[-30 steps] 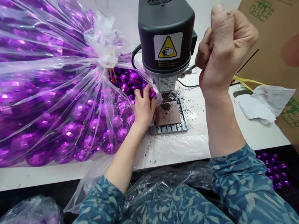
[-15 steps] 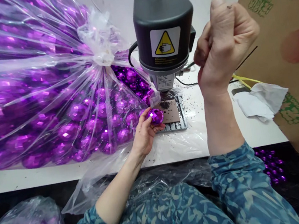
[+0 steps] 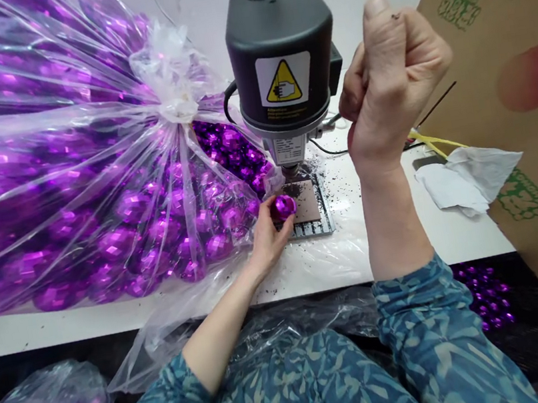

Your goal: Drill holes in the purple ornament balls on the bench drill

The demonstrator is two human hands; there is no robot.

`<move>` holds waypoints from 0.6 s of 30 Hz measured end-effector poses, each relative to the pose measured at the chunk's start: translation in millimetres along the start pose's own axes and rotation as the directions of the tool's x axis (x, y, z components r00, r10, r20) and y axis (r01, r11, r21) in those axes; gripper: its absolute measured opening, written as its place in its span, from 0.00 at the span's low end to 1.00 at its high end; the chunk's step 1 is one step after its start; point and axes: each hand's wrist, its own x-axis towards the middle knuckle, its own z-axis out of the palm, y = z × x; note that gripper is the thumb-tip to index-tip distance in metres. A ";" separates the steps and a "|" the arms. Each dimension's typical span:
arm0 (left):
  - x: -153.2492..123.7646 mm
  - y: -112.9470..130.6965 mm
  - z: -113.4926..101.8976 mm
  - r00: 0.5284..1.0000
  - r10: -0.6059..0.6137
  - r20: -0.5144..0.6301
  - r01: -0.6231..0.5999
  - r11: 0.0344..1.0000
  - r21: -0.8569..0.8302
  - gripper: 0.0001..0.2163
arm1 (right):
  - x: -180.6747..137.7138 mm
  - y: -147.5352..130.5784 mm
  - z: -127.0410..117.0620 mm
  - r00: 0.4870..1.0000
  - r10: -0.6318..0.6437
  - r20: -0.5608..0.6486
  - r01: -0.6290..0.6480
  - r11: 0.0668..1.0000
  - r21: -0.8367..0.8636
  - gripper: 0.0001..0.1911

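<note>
Purple shiny ball sits pinched between thumb and fingers of the left hand, at the board's left side. Right of the black drill, the right hand is clenched where its lever ends.

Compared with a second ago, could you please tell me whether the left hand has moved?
Yes, against the slotted base, the left hand has shifted from the bag opening toward the front of the table, now holding a purple ball.
</note>
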 end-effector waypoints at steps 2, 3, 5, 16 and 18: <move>12.7 -4.6 -2.5 1.000 0.010 -0.007 -0.010 1.000 0.004 0.28 | -0.5 -0.9 0.6 1.000 0.009 -0.004 -0.009 1.000 -0.025 0.35; 19.0 -6.2 -3.9 1.000 0.010 0.000 -0.010 1.000 -0.012 0.28 | -0.7 -1.5 0.8 1.000 0.011 -0.006 -0.011 0.999 -0.050 0.35; 29.8 -8.7 -6.0 1.000 0.004 0.027 -0.003 0.999 -0.043 0.29 | -1.4 -2.8 0.8 1.000 0.013 -0.011 -0.014 0.995 -0.096 0.37; 42.2 -8.5 -1.8 0.993 0.085 0.077 -0.096 0.985 0.141 0.26 | -1.2 -0.7 -1.2 0.999 -0.025 0.033 0.027 0.999 -0.046 0.37; 41.4 -7.3 0.2 0.997 0.051 0.051 -0.057 0.991 0.125 0.27 | -1.1 -0.2 -1.0 0.999 -0.032 0.029 0.034 0.998 -0.052 0.36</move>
